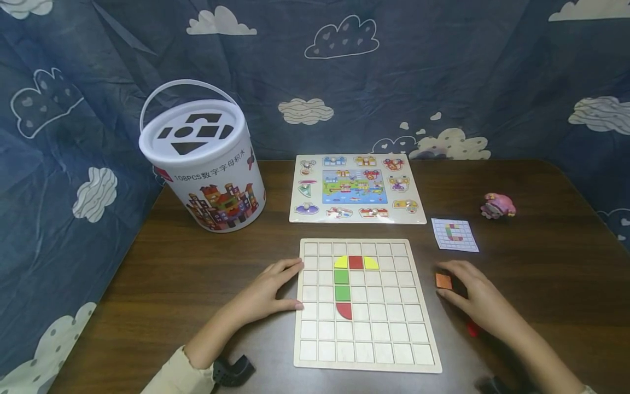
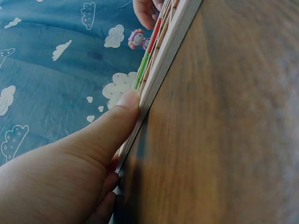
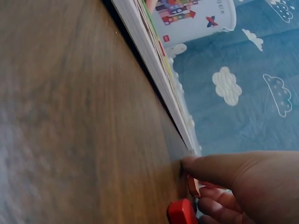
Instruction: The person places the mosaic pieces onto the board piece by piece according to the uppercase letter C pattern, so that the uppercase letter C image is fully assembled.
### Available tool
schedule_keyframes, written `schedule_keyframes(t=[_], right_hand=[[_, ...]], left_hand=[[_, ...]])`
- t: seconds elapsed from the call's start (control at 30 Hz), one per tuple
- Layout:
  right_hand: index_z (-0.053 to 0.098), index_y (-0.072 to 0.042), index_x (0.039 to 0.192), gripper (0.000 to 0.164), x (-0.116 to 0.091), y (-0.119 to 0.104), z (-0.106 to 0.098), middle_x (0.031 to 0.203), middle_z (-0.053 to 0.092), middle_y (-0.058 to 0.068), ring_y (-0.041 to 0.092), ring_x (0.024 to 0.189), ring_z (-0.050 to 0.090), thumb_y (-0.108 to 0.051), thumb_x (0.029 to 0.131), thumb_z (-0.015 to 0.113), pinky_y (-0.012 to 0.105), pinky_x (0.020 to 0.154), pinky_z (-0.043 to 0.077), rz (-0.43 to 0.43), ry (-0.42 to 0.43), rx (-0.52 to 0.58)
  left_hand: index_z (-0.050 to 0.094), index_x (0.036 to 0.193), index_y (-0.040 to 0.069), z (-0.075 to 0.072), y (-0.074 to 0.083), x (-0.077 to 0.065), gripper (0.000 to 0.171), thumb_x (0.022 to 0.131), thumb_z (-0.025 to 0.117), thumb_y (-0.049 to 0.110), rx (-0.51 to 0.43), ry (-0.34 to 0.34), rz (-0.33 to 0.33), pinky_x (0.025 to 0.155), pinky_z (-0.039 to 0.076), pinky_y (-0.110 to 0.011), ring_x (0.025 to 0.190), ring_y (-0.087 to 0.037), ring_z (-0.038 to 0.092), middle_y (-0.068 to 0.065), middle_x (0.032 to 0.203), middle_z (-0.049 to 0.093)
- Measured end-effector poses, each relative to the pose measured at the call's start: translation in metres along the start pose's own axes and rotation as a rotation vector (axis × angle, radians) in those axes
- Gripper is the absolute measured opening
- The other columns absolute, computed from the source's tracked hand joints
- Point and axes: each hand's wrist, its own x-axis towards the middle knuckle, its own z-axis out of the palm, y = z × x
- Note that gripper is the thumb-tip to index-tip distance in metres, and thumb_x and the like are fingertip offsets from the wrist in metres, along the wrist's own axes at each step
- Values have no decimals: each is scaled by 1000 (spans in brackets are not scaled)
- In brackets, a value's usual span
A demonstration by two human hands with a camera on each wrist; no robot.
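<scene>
A wooden grid board (image 1: 315, 350) lies in front of me. On it, yellow quarter-round blocks (image 1: 340, 262) flank a red square block (image 1: 355, 262); below the left one run two green square blocks (image 1: 342, 285) and a red quarter-round block (image 1: 345, 311). My left hand (image 1: 266, 293) touches the board's left edge with thumb and fingertips spread apart. To the board's right, my right hand (image 1: 472, 295) has its thumb and fingers around an orange square block (image 1: 443, 281) on the table. A red block (image 3: 181, 212) lies close by, partly hidden under that hand in the head view.
A small pattern card (image 1: 455, 235) lies right of the board, with a pink toy figure (image 1: 498, 206) behind it. Behind the board is a picture puzzle (image 1: 307, 213). A white lidded bucket (image 1: 206, 164) stands back left, before a cloud-print cloth (image 1: 443, 82).
</scene>
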Motion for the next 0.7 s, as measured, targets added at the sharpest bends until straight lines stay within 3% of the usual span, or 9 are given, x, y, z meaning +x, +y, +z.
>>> schedule_keyframes(t=[0.27, 0.53, 0.7], right_hand=[[62, -1, 96, 28, 1, -1, -3, 95, 57, 11, 28, 89, 52, -6, 71, 74, 46, 72, 42, 52, -3, -45], [60, -5, 104, 30, 2, -26, -9, 99, 57, 5, 24, 95, 51, -16, 78, 70, 47, 77, 41, 42, 22, 4], [61, -10, 103, 33, 5, -50, -10, 98, 56, -5, 12, 91, 48, -10, 73, 75, 21, 82, 37, -39, 91, 30]], left_hand=[[35, 139, 12, -1, 1, 0, 78, 77, 66, 45, -11, 2, -3, 99, 30, -40, 124, -21, 31, -4, 138, 35], [35, 139, 12, -1, 1, -1, 78, 76, 65, 47, -10, 4, 4, 99, 30, -40, 124, -20, 31, -4, 138, 35], [34, 140, 12, -1, 1, 0, 78, 77, 64, 48, -9, 4, 5, 99, 30, -40, 124, -20, 31, -3, 138, 34]])
